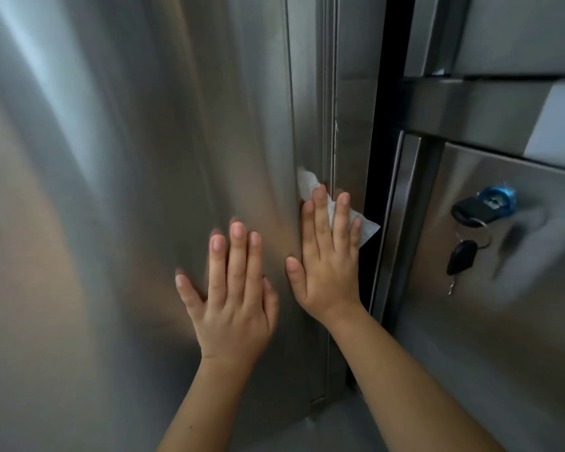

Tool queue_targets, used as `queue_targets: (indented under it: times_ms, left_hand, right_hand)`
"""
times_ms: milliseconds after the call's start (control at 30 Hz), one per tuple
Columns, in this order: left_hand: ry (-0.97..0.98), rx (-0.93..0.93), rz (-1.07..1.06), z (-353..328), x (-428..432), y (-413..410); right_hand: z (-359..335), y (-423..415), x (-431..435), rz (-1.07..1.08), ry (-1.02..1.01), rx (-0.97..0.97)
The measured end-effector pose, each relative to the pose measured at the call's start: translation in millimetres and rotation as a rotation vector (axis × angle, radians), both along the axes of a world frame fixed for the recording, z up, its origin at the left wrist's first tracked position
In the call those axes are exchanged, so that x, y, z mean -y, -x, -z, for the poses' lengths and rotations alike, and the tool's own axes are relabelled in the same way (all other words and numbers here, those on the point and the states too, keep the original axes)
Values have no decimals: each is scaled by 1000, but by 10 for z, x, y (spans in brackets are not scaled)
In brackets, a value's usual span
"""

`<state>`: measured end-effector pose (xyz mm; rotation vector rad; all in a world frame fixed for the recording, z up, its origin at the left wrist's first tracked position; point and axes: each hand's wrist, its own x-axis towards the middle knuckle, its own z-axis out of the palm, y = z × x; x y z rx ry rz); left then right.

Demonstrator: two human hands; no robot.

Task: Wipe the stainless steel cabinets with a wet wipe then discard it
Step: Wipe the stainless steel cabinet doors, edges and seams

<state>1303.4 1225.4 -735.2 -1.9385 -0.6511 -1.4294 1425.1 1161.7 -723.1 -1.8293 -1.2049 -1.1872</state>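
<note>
- The left hand (232, 295) lies flat on the wide cabinet door (128, 190), a little below the centre of the frame. Its fingers are straight and spread, and it holds nothing.
- The right hand (330, 256) is just beside it, toward the right, at the vertical edge of the same door. Its fingers are also straight and point up. They do not curl around anything; they press the wet wipe (307, 187) against the steel.
- The wet wipe is white and crumpled. It is under the right fingers, and one part shows above the fingertips and another part to the right of the little finger.
- To the right of the wipe a dark gap (377, 109) runs from top to bottom between the two cabinets.
- The second cabinet (470, 337) fills the right side of the frame. It has a blue lock (499, 194) with a black key (470, 208) in it.
- A hanging key (461, 257), also black, is on a ring below the first one.
- The left part of the door is blurred.
</note>
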Motion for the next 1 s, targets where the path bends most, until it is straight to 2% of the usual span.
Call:
queue_targets:
  times_ms: [233,400,667,900,1000]
  left_hand:
    - [35,58,18,568,38,-65]
    - [83,50,16,934,87,-8]
    - [141,91,3,1196,162,-24]
    - [199,-87,-18,1474,233,153]
    - [212,-100,-19,1481,221,179]
  right_hand:
    - [791,57,41,14,27,6]
    - [1000,47,-20,-6,-23,-9]
    - [1645,119,100,-46,40,-84]
    - [1704,151,194,-114,111,-148]
    - [1570,197,209,-98,103,-180]
